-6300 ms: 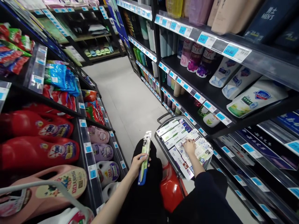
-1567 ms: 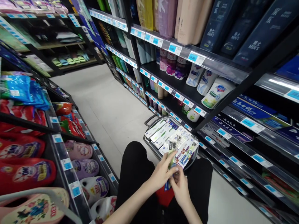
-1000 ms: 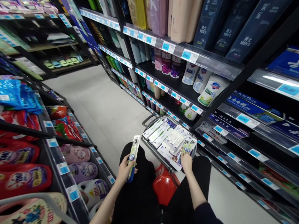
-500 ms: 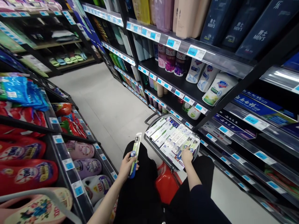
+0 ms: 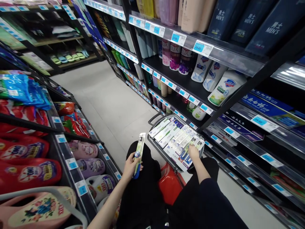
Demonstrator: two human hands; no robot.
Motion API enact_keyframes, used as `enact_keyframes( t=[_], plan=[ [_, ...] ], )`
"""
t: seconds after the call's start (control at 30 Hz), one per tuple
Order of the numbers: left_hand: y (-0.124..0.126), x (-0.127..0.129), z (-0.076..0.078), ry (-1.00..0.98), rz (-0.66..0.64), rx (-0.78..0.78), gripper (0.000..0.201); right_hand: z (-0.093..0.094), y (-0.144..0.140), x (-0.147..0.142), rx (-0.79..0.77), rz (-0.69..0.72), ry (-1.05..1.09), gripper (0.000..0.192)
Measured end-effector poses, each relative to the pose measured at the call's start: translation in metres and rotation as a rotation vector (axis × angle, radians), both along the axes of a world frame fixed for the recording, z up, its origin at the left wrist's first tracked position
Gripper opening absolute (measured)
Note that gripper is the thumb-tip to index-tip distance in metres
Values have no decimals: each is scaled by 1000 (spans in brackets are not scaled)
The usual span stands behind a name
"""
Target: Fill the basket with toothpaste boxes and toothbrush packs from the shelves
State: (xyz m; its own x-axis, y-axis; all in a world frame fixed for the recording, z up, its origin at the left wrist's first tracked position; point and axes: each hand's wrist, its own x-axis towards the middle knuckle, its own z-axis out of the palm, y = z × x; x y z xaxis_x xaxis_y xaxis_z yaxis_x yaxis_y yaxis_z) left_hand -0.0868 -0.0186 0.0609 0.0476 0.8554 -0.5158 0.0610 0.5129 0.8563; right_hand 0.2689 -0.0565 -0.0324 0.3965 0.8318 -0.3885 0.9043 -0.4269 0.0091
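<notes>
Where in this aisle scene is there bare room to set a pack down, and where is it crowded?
Bare room: the grey floor between the two shelf runs, and the dark shelf board in front of the bottles. Crowded: the basket, filled with boxed packs where the right hand rests. The left hand holds a toothbrush pack.

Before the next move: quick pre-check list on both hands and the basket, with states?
1. Left hand has a firm hold on the toothbrush pack: ok, fingers wrap its lower end and the pack stands upright.
2. Right hand is on the packs in the basket: ok, fingertips rest on the near packs.
3. Right hand has closed on one pack: cannot tell, the fingers hide the contact.
4. Basket sits steady: ok, it rests level over the red base.
5. Toothpaste boxes lie flat, none hanging over the rim: ok.
6. Aisle floor ahead is free of people: ok.
</notes>
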Motion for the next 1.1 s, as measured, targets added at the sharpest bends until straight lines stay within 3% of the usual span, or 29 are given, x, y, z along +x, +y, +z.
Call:
enact_keyframes(
  t=[0.2, 0.43, 0.83, 1.1],
  plan=[
    [0, 0, 1, 17, -21, -18, 48, 5, 8, 4, -9, 44, -45, 35],
    [1, 0, -1, 34, -26, -19, 46, 4, 6, 7, -1, 86, -58, 32],
    [1, 1, 1, 51, -12, -14, 44, -15, 1, 15, 32, 38, -87, 29],
    [0, 1, 1, 48, -13, -10, 44, -16, 0, 13, 37, 13, -65, 29]
  ],
)
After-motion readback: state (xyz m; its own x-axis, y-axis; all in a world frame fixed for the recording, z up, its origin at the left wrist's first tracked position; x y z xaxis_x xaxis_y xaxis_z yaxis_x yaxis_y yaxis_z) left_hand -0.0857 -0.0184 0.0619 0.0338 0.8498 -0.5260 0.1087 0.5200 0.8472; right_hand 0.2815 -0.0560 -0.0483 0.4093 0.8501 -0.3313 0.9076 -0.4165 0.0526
